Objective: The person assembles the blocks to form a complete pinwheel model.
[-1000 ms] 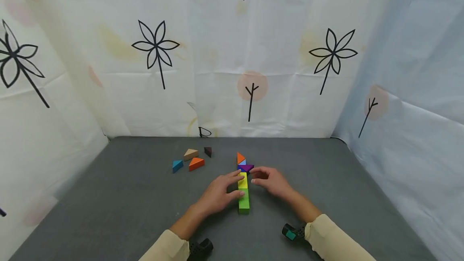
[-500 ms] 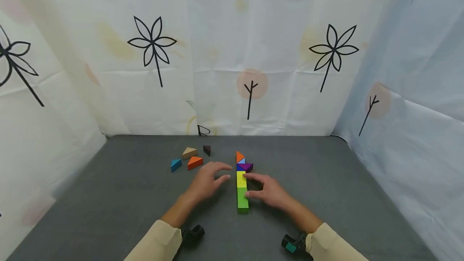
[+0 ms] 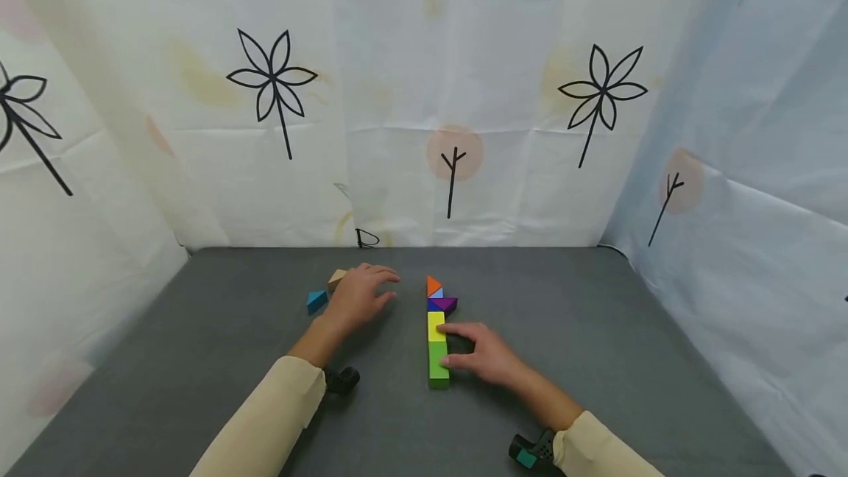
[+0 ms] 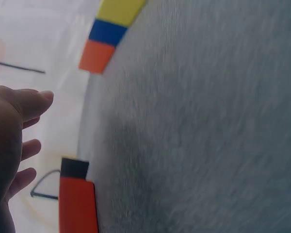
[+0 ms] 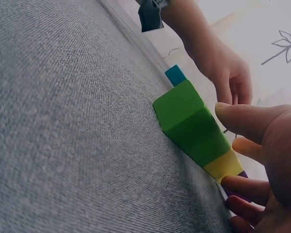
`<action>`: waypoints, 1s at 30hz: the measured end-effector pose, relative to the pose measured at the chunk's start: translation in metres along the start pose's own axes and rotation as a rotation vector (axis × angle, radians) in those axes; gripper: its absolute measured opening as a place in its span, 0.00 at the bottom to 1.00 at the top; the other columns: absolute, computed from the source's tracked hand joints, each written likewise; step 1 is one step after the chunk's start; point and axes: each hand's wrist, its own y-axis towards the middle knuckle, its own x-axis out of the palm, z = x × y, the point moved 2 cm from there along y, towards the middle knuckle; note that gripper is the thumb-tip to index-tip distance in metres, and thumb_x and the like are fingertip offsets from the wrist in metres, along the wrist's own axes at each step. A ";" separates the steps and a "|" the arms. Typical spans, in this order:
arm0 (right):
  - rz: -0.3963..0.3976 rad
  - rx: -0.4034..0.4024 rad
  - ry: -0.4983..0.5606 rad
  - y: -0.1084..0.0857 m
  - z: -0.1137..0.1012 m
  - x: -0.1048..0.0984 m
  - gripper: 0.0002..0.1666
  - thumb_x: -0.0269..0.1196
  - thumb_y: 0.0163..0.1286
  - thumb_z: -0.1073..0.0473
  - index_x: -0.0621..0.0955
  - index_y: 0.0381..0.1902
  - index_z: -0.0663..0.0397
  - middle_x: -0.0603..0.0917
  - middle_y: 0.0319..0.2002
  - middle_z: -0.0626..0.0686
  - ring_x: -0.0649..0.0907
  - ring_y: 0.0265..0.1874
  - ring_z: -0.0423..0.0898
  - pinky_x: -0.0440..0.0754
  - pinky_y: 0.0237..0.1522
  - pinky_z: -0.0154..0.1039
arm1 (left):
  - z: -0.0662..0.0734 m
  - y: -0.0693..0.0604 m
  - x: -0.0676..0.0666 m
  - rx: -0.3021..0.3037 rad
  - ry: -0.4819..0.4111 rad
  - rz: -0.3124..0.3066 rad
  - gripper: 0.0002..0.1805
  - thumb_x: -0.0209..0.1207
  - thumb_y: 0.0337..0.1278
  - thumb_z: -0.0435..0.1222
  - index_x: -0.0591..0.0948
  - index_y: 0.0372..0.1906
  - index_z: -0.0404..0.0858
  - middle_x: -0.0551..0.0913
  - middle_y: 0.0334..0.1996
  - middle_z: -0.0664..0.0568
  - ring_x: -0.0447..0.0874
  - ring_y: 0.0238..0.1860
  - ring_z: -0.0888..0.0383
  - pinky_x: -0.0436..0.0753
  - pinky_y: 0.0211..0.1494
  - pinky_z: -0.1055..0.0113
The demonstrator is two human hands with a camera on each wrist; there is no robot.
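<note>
My right hand [image 3: 486,353] rests lightly against a row of blocks, its thumb at the green block [image 3: 438,372] and a fingertip at the yellow block [image 3: 433,319]. Beyond these lie a purple triangle [image 3: 447,304], small blue pieces [image 3: 435,294] and an orange triangle [image 3: 433,285]. My left hand [image 3: 358,297] hovers over the loose blocks with fingers loosely bent, and I see nothing held in it. It hides an orange block [image 4: 77,206] and a dark block [image 4: 74,168] from the head view; both show in the left wrist view.
At the left hand's side lie a blue triangle block [image 3: 316,302] and a partly covered tan block [image 3: 336,279]. The grey tabletop [image 3: 199,359] ends at a white patterned cloth [image 3: 391,168] behind.
My left hand has moved from the block row to the left and away, over the loose blocks. My right hand has come in to the green and yellow blocks from the right.
</note>
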 end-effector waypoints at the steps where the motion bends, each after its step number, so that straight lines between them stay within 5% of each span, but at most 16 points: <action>1: -0.001 0.000 0.004 0.000 0.000 0.000 0.31 0.70 0.62 0.51 0.78 0.63 0.50 0.77 0.61 0.56 0.72 0.60 0.58 0.63 0.60 0.63 | -0.003 0.002 0.002 -0.005 0.021 -0.008 0.17 0.70 0.54 0.39 0.85 0.50 0.45 0.83 0.53 0.53 0.78 0.53 0.50 0.74 0.56 0.50; 10: 0.015 -0.016 -0.012 -0.001 0.001 0.003 0.31 0.70 0.62 0.50 0.79 0.62 0.50 0.78 0.60 0.55 0.73 0.60 0.58 0.64 0.60 0.62 | -0.032 0.002 0.018 -0.133 0.058 -0.054 0.23 0.67 0.58 0.41 0.80 0.59 0.45 0.77 0.61 0.50 0.71 0.61 0.45 0.66 0.63 0.46; 30: 0.002 -0.060 0.018 0.000 0.002 0.001 0.30 0.70 0.62 0.53 0.79 0.62 0.54 0.78 0.60 0.55 0.74 0.59 0.57 0.65 0.60 0.61 | -0.044 0.019 0.015 -0.219 0.083 -0.199 0.27 0.66 0.59 0.44 0.77 0.64 0.45 0.78 0.59 0.46 0.72 0.56 0.42 0.69 0.55 0.46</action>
